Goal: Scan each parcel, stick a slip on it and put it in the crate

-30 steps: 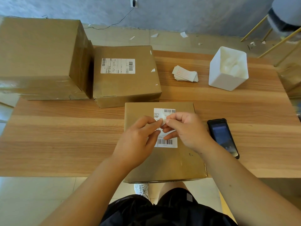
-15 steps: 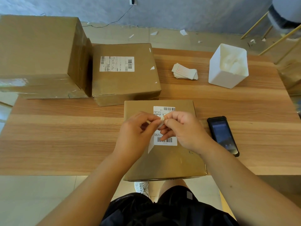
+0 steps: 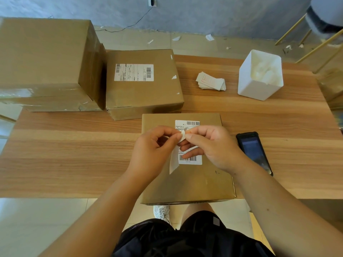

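A flat brown parcel (image 3: 187, 184) with a white barcode label (image 3: 191, 160) lies at the table's near edge, overhanging it slightly. Above it my left hand (image 3: 154, 154) and my right hand (image 3: 209, 147) both pinch a small white slip (image 3: 174, 162) at its top end. The slip hangs down between them, partly peeled apart. A black handheld scanner (image 3: 255, 152) lies on the table just right of the parcel, screen up.
A labelled parcel (image 3: 143, 84) sits behind, with a large taped box (image 3: 48, 64) to its left. A stack of slips (image 3: 211, 83) and a white bin (image 3: 259, 75) stand at the back right of the wooden table (image 3: 74, 154). Paper scraps litter the floor beyond.
The slip, first bunched at my fingertips, now hangs down longer below my left hand as the two hands draw its layers apart. Both hands stay over the parcel.
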`<state>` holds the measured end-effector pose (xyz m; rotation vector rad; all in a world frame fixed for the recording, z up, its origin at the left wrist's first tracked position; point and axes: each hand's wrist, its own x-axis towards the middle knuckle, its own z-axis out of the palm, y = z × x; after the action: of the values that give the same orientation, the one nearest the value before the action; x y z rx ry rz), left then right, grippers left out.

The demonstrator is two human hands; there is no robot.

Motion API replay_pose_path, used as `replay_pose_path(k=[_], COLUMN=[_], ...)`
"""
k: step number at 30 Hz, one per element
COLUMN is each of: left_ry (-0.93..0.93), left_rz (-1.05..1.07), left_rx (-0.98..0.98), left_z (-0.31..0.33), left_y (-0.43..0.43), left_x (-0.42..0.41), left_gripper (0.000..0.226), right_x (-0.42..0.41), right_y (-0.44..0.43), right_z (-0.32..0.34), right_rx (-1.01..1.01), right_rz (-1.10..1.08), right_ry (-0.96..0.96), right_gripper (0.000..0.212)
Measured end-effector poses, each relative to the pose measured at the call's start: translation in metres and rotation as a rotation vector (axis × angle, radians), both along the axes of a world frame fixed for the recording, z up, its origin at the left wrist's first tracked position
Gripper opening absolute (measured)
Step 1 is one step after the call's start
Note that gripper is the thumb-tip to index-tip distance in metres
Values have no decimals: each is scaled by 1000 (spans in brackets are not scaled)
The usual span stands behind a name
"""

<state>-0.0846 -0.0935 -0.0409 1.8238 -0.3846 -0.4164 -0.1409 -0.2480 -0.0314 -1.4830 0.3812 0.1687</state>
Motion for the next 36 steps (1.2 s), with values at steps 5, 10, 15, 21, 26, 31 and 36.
replay_pose_path(k=[5, 10, 15, 21, 26, 31, 36], left_ry=[-66, -112, -139, -272, -282, -330, -299], left_rz=[-6, -25, 9, -20, -10, 39, 38], left_rx=[37, 42, 26, 107, 96, 111, 139], left_z=[2, 3, 2, 2, 4, 5, 3], left_y=[-1, -1, -3, -2, -1, -4, -8], left_x=[-3, -7, -10, -10, -11, -12, -13], left_gripper=[5, 4, 11, 8, 12, 9, 7], right_x=[-1, -3, -5, -7, -8, -6, -6], right_y=[1, 1, 2, 0, 0, 2, 2], right_z=[-1, -2, 0, 1, 0, -2, -2], right_rx=[-35, -82, -93, -82, -113, -183, -283], right_rz=[-10, 14, 15, 29, 11, -21, -26], right_ry=[-1, 16, 7, 5, -34, -42, -25], right_gripper=[18, 23, 21, 18, 18, 20, 16])
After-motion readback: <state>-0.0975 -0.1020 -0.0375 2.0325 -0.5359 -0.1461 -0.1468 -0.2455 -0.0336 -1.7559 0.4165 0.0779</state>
